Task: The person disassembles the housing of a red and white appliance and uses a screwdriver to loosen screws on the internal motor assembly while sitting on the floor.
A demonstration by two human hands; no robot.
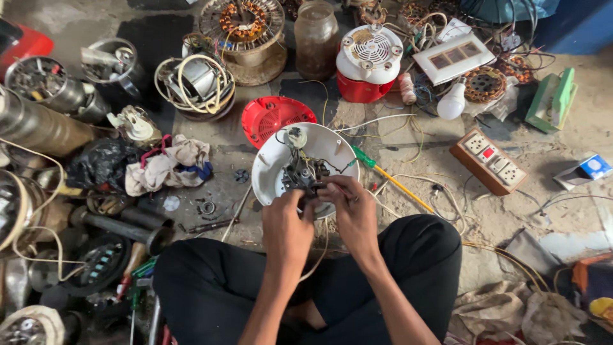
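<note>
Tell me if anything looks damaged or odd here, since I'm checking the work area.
Both hands, left hand and right hand, work on a white round housing opened up, its wiring exposed. Loose wires sprawl across the dusty floor.

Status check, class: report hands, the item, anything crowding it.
Left hand and right hand grip dark wired part inside round white plastic housing. Green-handled screwdriver alongside.

- A dusty concrete floor carries everything.
- A red grille, a screwdriver and a wooden socket board lie on it.
- Rags sit left; a bulb further back.
</note>
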